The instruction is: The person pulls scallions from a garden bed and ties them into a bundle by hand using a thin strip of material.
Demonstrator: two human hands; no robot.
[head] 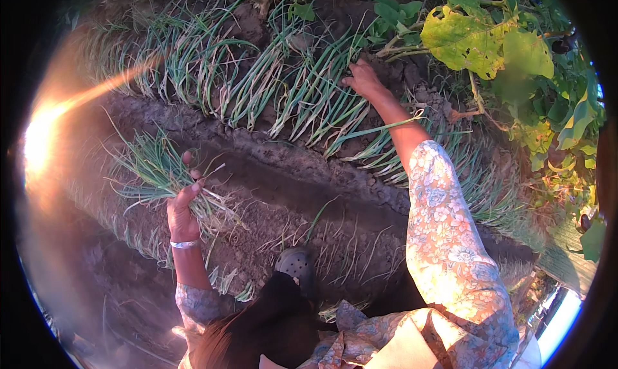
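Note:
My left hand point(184, 207) is closed around a bunch of green onion seedlings point(157, 168), its leaves pointing up and left and its pale roots to the lower right. My right hand point(363, 80) reaches to the far side of a dense row of green onion plants point(289, 84). Its fingertips are among the leaves, and whether they grip any of them cannot be told. One green leaf lies across my right forearm. The row's plants lean over dark soil, their whitish lower stems towards me.
A muddy furrow point(270, 176) runs beside the row. Nearer, thin seedlings point(347, 253) lie on a soil ridge by my grey clog point(295, 267). Broad-leaved plants with a yellowing leaf point(463, 40) overhang the upper right. A wooden board point(569, 253) is at the right edge.

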